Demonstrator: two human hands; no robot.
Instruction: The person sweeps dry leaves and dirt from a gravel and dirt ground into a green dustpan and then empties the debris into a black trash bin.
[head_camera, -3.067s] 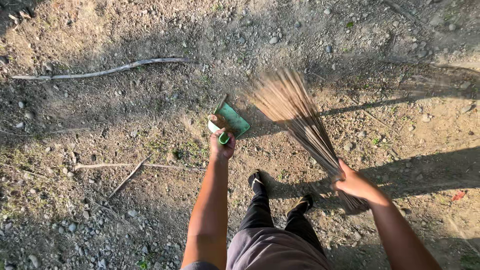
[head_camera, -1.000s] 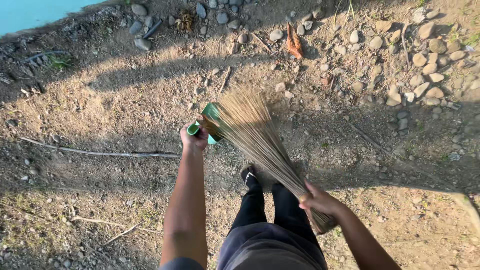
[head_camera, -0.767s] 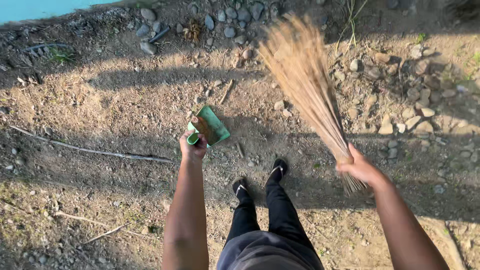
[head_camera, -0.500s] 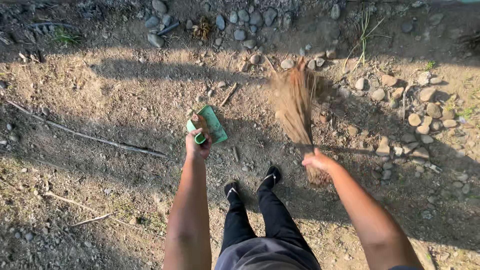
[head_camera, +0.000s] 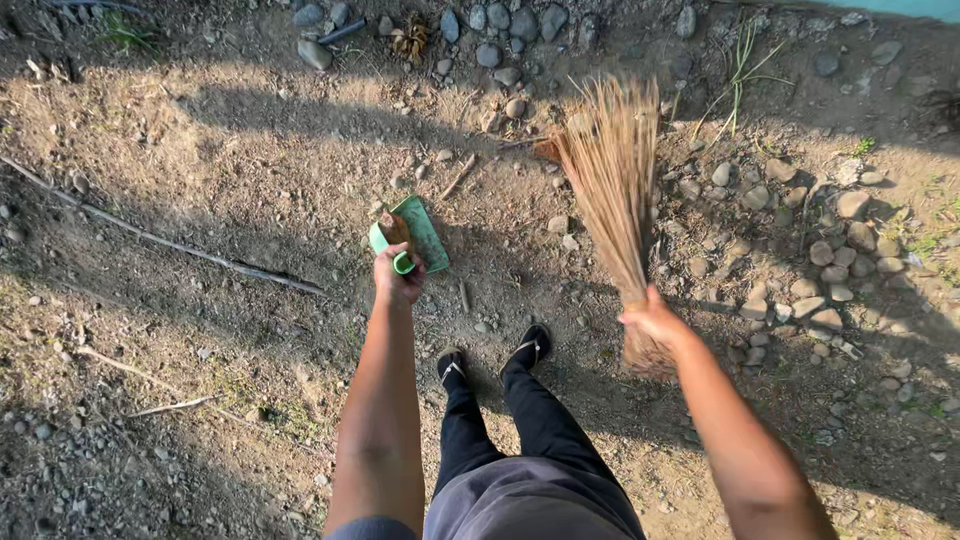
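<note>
Left hand: fingers closed around green dustpan, held low over dirt ground.
Right hand: gripping stick broom, bristles fanned toward grey stones.

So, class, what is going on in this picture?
A person stands on bare, stony ground. The left hand grips a green dustpan by its handle, with a brown leaf on it. The right hand holds a stick broom, bristles fanned out towards the stones ahead.
</note>
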